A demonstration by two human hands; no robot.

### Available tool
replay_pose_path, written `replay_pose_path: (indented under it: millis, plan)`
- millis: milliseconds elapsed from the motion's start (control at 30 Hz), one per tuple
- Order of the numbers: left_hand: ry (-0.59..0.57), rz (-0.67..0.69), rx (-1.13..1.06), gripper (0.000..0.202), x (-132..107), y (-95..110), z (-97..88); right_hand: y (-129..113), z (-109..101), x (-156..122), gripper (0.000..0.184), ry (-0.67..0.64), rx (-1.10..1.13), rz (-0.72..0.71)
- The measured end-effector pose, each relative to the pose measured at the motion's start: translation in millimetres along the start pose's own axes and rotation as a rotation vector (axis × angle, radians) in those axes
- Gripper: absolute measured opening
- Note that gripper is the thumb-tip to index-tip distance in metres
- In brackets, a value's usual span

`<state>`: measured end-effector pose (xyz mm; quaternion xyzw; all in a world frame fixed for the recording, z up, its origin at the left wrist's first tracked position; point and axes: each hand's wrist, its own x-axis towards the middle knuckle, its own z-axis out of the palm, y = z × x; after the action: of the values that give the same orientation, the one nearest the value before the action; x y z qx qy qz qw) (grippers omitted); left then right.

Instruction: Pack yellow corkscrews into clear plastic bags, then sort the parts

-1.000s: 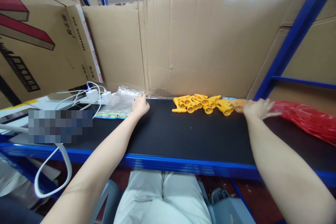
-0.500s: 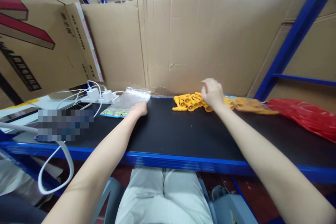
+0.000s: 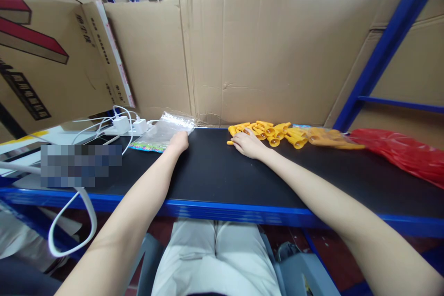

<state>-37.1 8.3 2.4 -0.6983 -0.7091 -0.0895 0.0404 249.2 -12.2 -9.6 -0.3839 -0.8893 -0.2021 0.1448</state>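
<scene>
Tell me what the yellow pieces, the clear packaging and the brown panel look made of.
Yellow pieces: probably molded plastic; smooth, with slight sheen. Clear packaging: likely thin plastic film; see-through, glossy, wrinkled. Brown panel: apparently cardboard; matte, with creases and a ragged top edge.

1. Between the fingers of the left hand (image 3: 179, 142) and right hand (image 3: 251, 144), bare black mat (image 3: 208, 166) leaves a passage.
2. Nearer the person than the fingers, it runs open between the forearms.
3. Behind the fingers, a cardboard wall (image 3: 277, 55) blocks.
4. Rightward of the right fingers, yellow pieces (image 3: 296, 140) crowd the back, then a red bag (image 3: 391, 148).
5. Leftward of the left fingers, past a flat clear bag (image 3: 156, 130), stand white plugs (image 3: 140, 126).
</scene>
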Motion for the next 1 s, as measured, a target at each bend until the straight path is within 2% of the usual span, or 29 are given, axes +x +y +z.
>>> replay_pose_path:
  millis: [233,400,567,633,700,800,867,1000]
  plan:
    - [0.069,-0.063,-0.066,0.044,0,-3,-3.7,-7,-7,1,0.030,-0.056,-0.010,0.058]
    - [0.244,-0.074,-0.032,0.047,-8,3,-23.0,-6,-6,1,0.030,-0.060,-0.007,0.062]
    - [0.562,0.078,-0.143,0.056,-17,9,-41.1,-5,-5,1,0.030,-0.070,0.001,0.066]
    - [0.685,0.200,-0.230,0.058,-20,13,-45.2,-4,-4,0,0.030,-0.071,0.005,0.063]
    - [0.759,0.358,-0.294,0.059,-21,16,-46.9,-2,-2,0,0.032,-0.065,0.011,0.061]
    - [0.769,0.565,-0.344,0.056,-20,20,-44.7,0,1,-1,0.040,-0.053,0.017,0.069]
    - [0.722,0.642,-0.367,0.051,-18,22,-41.1,1,2,-1,0.043,-0.056,0.010,0.076]
    - [0.512,0.643,-0.351,0.047,-16,22,-34.9,0,1,-1,0.047,-0.104,-0.017,0.111]
